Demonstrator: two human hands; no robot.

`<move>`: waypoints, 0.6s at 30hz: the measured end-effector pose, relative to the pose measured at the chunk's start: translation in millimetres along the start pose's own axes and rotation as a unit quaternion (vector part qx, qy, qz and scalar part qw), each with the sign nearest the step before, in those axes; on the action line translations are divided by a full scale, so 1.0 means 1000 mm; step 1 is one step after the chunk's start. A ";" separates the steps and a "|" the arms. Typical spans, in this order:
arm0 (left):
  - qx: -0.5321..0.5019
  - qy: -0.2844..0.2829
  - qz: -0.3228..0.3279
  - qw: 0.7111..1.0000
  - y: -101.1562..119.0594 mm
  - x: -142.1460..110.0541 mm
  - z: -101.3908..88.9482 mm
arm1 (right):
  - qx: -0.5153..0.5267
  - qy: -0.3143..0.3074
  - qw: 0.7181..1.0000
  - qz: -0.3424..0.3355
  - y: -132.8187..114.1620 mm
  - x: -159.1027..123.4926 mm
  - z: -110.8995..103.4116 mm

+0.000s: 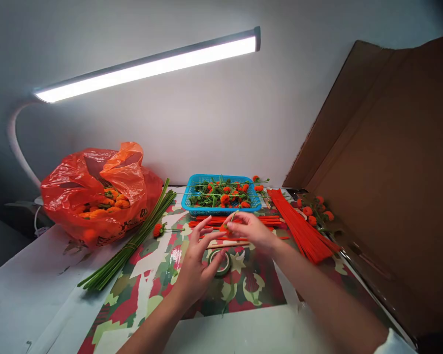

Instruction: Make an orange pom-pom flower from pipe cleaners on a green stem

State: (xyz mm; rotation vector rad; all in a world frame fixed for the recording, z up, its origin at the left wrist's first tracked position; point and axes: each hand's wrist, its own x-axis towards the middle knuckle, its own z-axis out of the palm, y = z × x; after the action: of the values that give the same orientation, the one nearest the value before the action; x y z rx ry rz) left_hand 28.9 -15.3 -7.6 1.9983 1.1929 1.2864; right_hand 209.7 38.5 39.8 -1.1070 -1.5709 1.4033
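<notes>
My right hand point(256, 232) pinches a small orange-red flower point(226, 230) of fuzzy chenille, with a bit of green stem showing above the fingers. Beside it, my left hand point(196, 268) has its fingers spread; a fingertip comes close to the flower, and I cannot tell whether it touches. Below the hands lies a roll of green tape point(228, 266), partly covered by my left thumb. Red chenille stems point(203, 222) lie in a row just behind the hands. A single finished-looking orange flower point(158, 230) with a thin stem rests to the left.
A blue basket point(221, 211) at the back holds orange flowers and green pieces. A red plastic bag point(96, 196) of orange flowers and a green stem bundle point(129, 250) lie left. Red stems point(302, 226), more flowers point(312, 220) and cardboard point(384, 147) stand right. A lamp point(151, 64) hangs above.
</notes>
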 end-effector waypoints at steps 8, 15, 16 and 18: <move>0.005 0.024 -0.048 0.999 -0.001 -0.003 0.004 | -0.299 0.193 0.928 -0.111 -0.003 0.073 -0.054; 0.029 0.007 -0.065 0.997 -0.008 -0.003 0.006 | -0.403 0.234 0.878 -0.109 0.004 0.070 -0.061; 0.032 0.007 -0.064 0.997 -0.008 -0.003 0.007 | -0.419 0.230 0.872 -0.103 0.004 0.071 -0.063; 0.033 0.005 -0.066 0.997 -0.007 -0.003 0.009 | -0.453 0.214 0.861 -0.084 0.001 0.078 -0.067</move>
State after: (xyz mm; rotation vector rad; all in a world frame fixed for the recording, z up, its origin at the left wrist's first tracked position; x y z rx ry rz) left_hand 33.0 -13.6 -18.3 1.9257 1.3633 1.2077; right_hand 245.0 134.8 45.9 -1.6069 -1.9425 0.1861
